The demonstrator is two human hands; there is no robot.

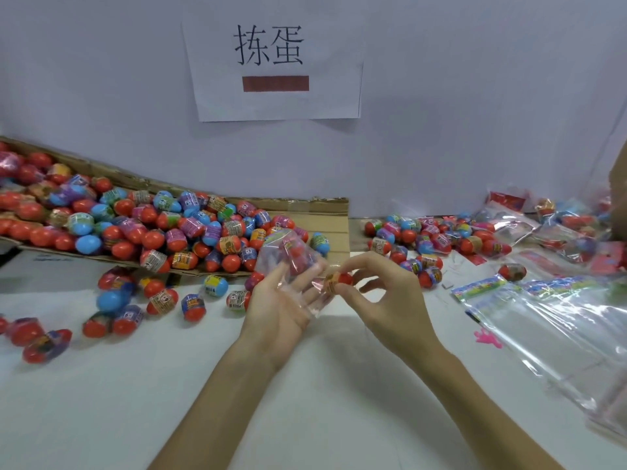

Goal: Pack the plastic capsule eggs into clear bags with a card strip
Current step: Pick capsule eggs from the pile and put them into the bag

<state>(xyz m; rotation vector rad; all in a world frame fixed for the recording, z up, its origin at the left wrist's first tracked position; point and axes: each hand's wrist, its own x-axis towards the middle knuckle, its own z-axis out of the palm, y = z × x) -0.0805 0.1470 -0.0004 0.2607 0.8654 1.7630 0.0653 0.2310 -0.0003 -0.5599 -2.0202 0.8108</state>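
At mid-frame, the left hand (281, 300) lies palm up, fingers straight, carrying a clear bag (291, 254) with blurred red eggs inside. The right hand (383, 296) pinches 1 capsule egg (337, 280) at the bag's mouth. Loose eggs (152, 218) fill the cardboard tray (334, 215) at left; empty card-strip bags (543, 317) lie at right.

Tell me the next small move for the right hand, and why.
Probably slide the egg leftward into the clear bag. The right hand pinches the egg right at the bag's loose open edge, while the left hand supports the bag from below, palm up. Something red already seems to sit inside.
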